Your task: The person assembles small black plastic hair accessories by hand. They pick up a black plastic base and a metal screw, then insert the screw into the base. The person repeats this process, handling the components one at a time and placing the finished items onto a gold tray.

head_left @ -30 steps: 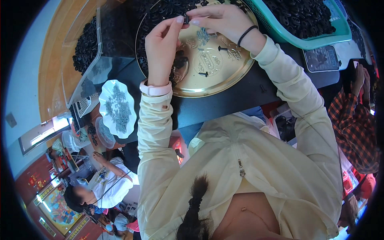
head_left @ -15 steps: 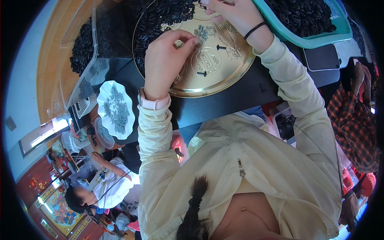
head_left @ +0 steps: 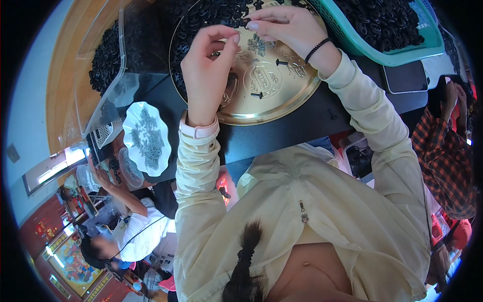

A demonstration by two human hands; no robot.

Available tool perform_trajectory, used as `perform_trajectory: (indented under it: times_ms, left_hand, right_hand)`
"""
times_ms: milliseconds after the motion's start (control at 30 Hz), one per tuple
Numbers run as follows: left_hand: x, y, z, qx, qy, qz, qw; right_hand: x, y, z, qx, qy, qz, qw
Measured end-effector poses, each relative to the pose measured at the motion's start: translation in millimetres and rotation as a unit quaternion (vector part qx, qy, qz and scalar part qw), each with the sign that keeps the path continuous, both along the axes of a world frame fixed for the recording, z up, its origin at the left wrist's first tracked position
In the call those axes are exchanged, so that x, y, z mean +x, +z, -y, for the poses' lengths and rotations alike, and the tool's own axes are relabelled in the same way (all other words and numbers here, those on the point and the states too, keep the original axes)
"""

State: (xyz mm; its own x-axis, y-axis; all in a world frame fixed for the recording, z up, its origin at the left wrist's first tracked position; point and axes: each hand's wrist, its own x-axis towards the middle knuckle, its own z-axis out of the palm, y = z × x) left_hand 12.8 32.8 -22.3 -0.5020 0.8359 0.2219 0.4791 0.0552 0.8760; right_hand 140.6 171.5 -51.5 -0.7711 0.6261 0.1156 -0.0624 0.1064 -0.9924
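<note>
My left hand (head_left: 207, 73) hangs over the left part of a round gold tray (head_left: 266, 119). Its thumb and forefinger are pinched close together; whatever lies between them is too small to make out. At the tray's far side my right hand (head_left: 294, 34) pinches a small black plastic part (head_left: 246, 22) between thumb and fingers, near the left fingertips. Many black plastic parts (head_left: 206, 17) cover the tray's far left. Small grey metal pieces (head_left: 260, 45) lie in a heap at its middle. Two black T-shaped pieces (head_left: 257, 95) rest apart on the bare gold surface.
A scalloped white dish (head_left: 164, 151) of grey metal pieces stands left. Beyond it is a clear plastic bin (head_left: 121, 45) with black parts. At right are a teal basket (head_left: 402, 58) of black parts and a dark phone (head_left: 405, 78). Co-workers sit at both sides.
My right hand has come left and nearer, with the black part now showing in its fingers. My left hand has risen slightly toward it. The tray has shifted slightly. A co-worker's arm at left has moved.
</note>
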Motion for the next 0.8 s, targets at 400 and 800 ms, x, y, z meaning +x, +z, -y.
perform_trajectory:
  times_ms: [400,800]
  left_hand:
    - [0.8,-1.5,-2.1,0.051,-0.004,0.016,0.999]
    - [-4.6,2.3,1.6,-0.045,-0.016,0.086,0.995]
  right_hand:
    - [0.9,6.9,7.9,0.035,0.027,0.016,0.999]
    - [1.7,4.8,9.8,0.018,0.044,0.063,0.997]
